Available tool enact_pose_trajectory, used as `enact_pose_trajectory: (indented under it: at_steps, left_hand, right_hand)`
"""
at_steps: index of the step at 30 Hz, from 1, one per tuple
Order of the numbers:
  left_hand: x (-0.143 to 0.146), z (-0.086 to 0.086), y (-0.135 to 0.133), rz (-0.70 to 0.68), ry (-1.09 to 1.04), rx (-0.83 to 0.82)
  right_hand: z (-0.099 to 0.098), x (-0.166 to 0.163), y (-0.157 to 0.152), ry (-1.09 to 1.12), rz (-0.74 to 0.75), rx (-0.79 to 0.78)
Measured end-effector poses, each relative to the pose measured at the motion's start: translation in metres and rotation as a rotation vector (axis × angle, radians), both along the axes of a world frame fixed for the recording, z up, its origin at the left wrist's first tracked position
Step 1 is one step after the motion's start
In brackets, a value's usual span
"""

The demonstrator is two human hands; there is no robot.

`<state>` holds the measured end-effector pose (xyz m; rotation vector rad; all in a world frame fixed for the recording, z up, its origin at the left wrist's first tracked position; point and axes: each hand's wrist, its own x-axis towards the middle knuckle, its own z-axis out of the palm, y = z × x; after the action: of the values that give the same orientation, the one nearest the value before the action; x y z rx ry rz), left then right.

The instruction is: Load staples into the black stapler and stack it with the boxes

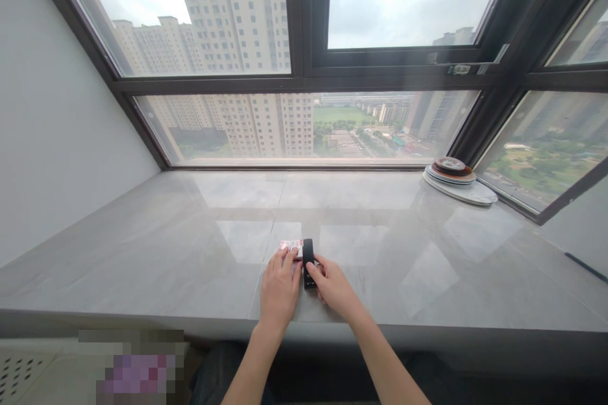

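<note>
On the grey marble-patterned ledge lies a small piece of white paper with red print (291, 244), possibly several slips together; most of it is covered by fingers. My left hand (279, 283) holds it from above, fingertips on its face and thumb by its right edge. Against that edge stands a narrow black stapler-like tool (308, 252), lengthwise to me; its exact kind is not clear. My right hand (335, 286) grips the tool from the right, with the thumb on top and the fingers curled round its side.
A stack of several plates (484, 194) sits in the far right corner beside the window frame (304, 83). The ledge (142, 266) ends in a front edge just before my forearms. A white wall (61, 139) bounds it at left. Below, a pale perforated surface (28, 367) shows.
</note>
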<state>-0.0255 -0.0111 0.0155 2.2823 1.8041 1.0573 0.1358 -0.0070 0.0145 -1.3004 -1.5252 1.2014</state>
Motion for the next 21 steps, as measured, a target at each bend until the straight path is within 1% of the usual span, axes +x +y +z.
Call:
enact_pose_trajectory:
  at_steps: [3,6,9,12,15,21]
  left_hand:
    - [-0.029,-0.003,0.004,0.006,-0.024,-0.010]
    - [-0.070,-0.006,0.014,-0.011,-0.025,-0.025]
    - [-0.110,-0.007,0.027,-0.040,-0.023,-0.026]
    - [-0.138,-0.005,0.038,-0.052,-0.033,-0.024]
    - [-0.151,-0.004,0.045,-0.039,-0.059,-0.026]
    - [-0.151,-0.005,0.048,0.008,-0.171,-0.037]
  right_hand:
    - [0.000,-0.038,0.006,0.087,0.083,-0.046]
    - [-0.001,-0.073,0.012,0.130,0.151,-0.055]
    - [-0.001,-0.105,0.018,0.106,0.184,-0.049]
    - [0.002,-0.126,0.024,0.051,0.191,-0.020]
    - [0.007,-0.135,0.028,0.022,0.193,0.013]
    - [0.009,-0.135,0.032,0.009,0.199,0.019]
